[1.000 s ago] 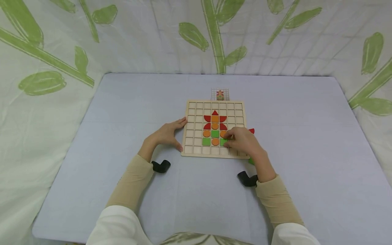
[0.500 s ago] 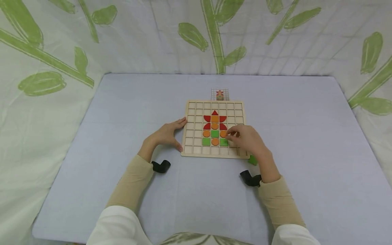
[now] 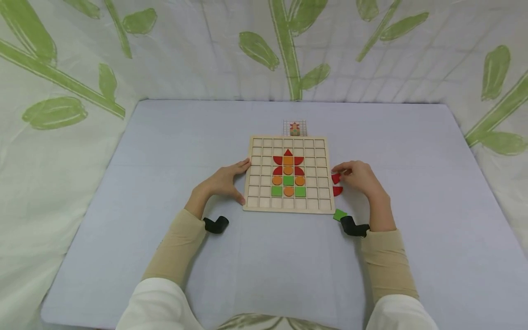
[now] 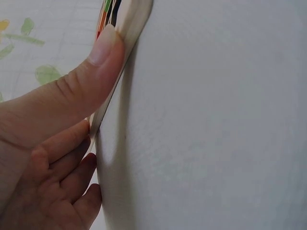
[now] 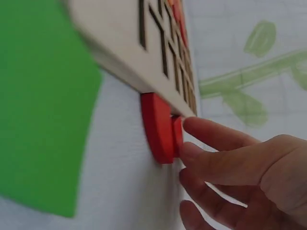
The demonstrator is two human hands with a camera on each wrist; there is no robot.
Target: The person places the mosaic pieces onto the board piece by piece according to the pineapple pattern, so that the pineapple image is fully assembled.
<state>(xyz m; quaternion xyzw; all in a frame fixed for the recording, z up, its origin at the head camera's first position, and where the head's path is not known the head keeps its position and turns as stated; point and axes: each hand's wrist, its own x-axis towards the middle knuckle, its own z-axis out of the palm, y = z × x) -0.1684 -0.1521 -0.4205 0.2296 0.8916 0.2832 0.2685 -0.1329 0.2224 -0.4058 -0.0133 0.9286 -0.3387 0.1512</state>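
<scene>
A square wooden grid board (image 3: 260,201) lies on the table, with red, orange and green flat pieces forming a figure in its middle cells. My left hand (image 3: 224,183) rests at the board's left edge, thumb and fingers spread along it; in the left wrist view the thumb (image 4: 106,60) lies on the rim. Off the board's right side, my right hand (image 3: 358,176) pinches at a small red wooden piece (image 3: 336,179) with thumb and index finger. Just nearer lies a red quarter-circle piece (image 3: 338,190), seen edge-on in the right wrist view.
A green square piece (image 3: 339,214) lies by the board's near right corner, close to the black wrist mount (image 3: 354,226) on the right arm. A small pattern card (image 3: 294,128) lies at the board's far edge. Leaf-patterned cloth hangs behind the table.
My right hand has moved right, from the green square in the figure's bottom right cell to the red pieces beside the board. My left hand stays at the board's edge.
</scene>
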